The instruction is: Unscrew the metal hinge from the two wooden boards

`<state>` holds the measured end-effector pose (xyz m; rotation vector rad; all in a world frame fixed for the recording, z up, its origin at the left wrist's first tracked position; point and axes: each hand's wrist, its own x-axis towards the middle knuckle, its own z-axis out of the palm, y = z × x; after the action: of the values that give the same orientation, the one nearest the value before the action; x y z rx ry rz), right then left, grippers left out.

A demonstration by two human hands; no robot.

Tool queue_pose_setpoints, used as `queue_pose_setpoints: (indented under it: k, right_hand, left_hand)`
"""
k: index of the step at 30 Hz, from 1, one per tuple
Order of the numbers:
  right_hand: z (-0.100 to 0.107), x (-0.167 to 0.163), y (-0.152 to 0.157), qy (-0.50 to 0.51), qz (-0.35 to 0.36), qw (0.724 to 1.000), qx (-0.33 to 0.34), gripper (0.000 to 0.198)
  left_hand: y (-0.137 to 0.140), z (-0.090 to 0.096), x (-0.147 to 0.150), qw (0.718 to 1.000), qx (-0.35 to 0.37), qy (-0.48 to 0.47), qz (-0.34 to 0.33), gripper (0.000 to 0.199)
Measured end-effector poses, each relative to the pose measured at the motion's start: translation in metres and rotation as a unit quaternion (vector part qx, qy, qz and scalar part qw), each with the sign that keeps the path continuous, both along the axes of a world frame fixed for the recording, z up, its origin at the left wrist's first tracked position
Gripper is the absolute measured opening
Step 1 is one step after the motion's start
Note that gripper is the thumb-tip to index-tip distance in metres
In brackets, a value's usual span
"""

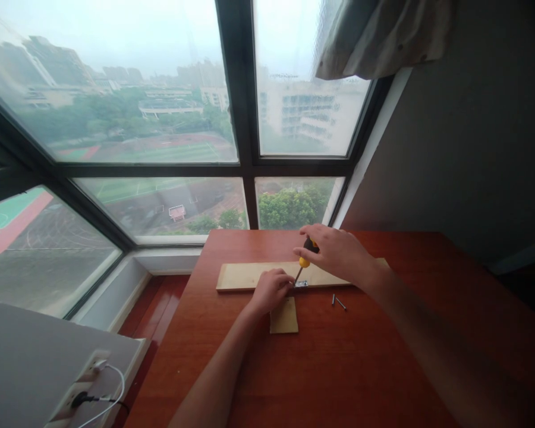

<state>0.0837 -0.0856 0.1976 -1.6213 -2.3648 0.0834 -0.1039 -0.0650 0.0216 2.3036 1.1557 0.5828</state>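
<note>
My right hand (334, 249) is closed around the black and yellow handle of a screwdriver (304, 261). The screwdriver leans, its shaft pointing down to a small metal plate, apparently a hinge (301, 284), at the near edge of a long pale wooden board (241, 274). My left hand (271, 290) rests at the board's near edge with its fingers bent together beside the screwdriver tip. What those fingers pinch, if anything, is hidden. Just below lies a small, thin wooden piece (284, 318), close to my left hand.
Two loose screws (339, 302) lie on the reddish-brown table (339, 368), right of the small wooden piece. Behind the table stand large windows with dark frames (245, 119). At lower left, cables are plugged into wall sockets (78, 398). A curtain (383, 41) hangs at upper right.
</note>
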Motion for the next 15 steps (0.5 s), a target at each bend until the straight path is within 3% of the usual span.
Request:
queue_pose_setpoints:
  k: [2,5,9,11,15]
  right_hand:
    - [0.000,-0.003,0.001,-0.021,-0.028,0.999,-0.001,0.033]
    - [0.002,0.001,0.001,-0.001,0.030,1.000,-0.008,0.021]
    - [0.005,0.011,-0.001,0.049,0.135,0.989,-0.033,0.048]
    - [0.006,0.011,-0.001,0.042,0.122,0.991,-0.031,0.050]
    - [0.004,0.004,0.001,0.000,0.017,1.000,-0.010,0.041]
  left_hand:
    - [0.000,-0.001,0.000,1.000,0.003,0.001,-0.002,0.021]
    - [0.000,-0.002,0.000,1.000,0.004,-0.004,-0.001,0.020]
    - [0.000,-0.003,0.000,1.000,0.007,-0.012,-0.001,0.019]
    - [-0.001,-0.003,0.000,1.000,0.009,-0.017,-0.002,0.019]
    - [-0.001,-0.003,0.001,1.000,0.010,-0.019,0.003,0.018]
